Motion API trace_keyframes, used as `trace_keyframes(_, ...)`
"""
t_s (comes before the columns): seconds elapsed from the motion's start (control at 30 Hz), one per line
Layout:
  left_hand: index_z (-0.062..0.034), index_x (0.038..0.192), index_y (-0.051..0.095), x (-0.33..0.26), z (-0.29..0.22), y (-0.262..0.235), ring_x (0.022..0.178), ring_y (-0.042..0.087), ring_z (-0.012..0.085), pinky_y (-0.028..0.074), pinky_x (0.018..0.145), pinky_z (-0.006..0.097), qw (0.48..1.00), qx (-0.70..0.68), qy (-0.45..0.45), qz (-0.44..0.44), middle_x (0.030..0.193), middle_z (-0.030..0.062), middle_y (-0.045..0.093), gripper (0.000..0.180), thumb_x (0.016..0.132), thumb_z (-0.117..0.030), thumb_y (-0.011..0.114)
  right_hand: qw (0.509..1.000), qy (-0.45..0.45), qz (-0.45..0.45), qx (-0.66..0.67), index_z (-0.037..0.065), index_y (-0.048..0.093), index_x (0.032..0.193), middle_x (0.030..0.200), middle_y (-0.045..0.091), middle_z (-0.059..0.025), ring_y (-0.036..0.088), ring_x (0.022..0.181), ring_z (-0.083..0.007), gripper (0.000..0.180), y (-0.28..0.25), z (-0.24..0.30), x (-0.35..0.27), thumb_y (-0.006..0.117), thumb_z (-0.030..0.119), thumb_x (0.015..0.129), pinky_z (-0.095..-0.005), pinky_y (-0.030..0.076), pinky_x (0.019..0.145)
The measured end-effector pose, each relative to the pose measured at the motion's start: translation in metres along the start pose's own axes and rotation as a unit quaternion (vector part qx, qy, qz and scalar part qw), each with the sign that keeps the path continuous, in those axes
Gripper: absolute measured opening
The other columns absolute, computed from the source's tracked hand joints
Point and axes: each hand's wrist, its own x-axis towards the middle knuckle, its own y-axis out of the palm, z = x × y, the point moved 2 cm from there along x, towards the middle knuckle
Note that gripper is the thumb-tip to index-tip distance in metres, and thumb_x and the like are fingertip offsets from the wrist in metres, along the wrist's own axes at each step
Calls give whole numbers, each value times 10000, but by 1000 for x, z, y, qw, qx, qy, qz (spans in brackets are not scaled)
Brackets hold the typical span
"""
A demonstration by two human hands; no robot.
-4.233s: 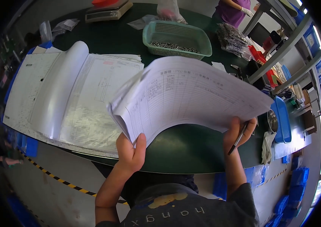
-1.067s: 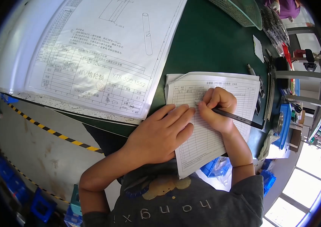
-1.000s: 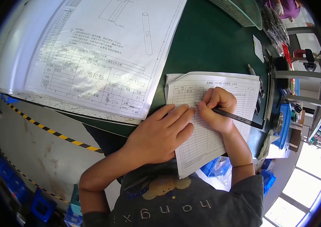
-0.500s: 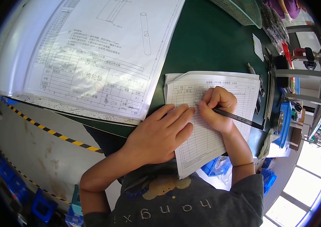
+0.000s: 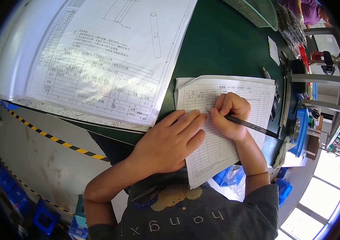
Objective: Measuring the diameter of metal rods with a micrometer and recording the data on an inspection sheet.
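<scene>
Paper form point(image 5: 234, 132), white and ruled into a table of rows, lies at centre right of the frame on the green table point(image 5: 218, 48), its lower edge overhanging. The left hand point(image 5: 170, 140) presses flat on its left side, fingers together. The right hand point(image 5: 230, 114), just above, pinches a black pen point(image 5: 254, 126) with its tip on the upper rows.

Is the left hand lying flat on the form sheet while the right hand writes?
Yes, the left hand lies flat on the form sheet, beside the right hand gripping a black pen.
</scene>
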Motion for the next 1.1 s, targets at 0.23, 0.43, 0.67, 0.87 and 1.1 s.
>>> trace_keyframes(0.23, -22, 999, 578, 1, 0, -1, 1174, 504, 288, 392, 966, 417, 1000, -5, -2, 4, 1258, 161, 524, 344, 744, -251, 605, 1000, 4, -15, 10, 84, 396, 616, 605, 517, -6, 416, 514, -51, 299, 0, -2, 0, 650, -42, 709, -210, 329, 457)
trace_keyframes(0.43, -22, 1000, 577, 0, 0, -1, 1176, 503, 288, 392, 967, 416, 1000, -7, -3, 4, 1260, 160, 523, 342, 741, -244, 609, 1000, 19, 5, -6, 91, 388, 642, 635, 512, -25, 408, 549, -64, 319, 0, 1, -1, 607, -131, 708, -212, 317, 484)
trace_keyframes(0.67, -23, 1004, 578, 0, 0, -1, 1176, 503, 287, 389, 970, 416, 1000, -9, -4, 6, 1259, 161, 524, 346, 738, -240, 612, 1000, 6, -2, 10, 91, 391, 632, 628, 517, -19, 410, 539, -59, 312, 0, -1, -1, 627, -100, 705, -212, 319, 476)
trace_keyframes(0.87, -21, 1009, 578, 0, 0, 0, 1174, 504, 291, 389, 970, 420, 1000, -13, -4, 2, 1255, 165, 526, 347, 755, -256, 604, 1000, 15, -12, 13, 85, 389, 612, 607, 518, -7, 409, 519, -47, 304, 1, -1, -1, 646, -51, 700, -211, 320, 459)
trace_keyframes(1.1, -20, 1008, 577, 0, 0, 0, 1175, 502, 293, 389, 970, 421, 1000, -12, -2, 2, 1258, 163, 524, 346, 761, -261, 601, 1000, 5, -1, 5, 81, 389, 612, 595, 512, -12, 407, 502, -54, 302, 1, -1, -1, 645, -58, 695, -213, 321, 447)
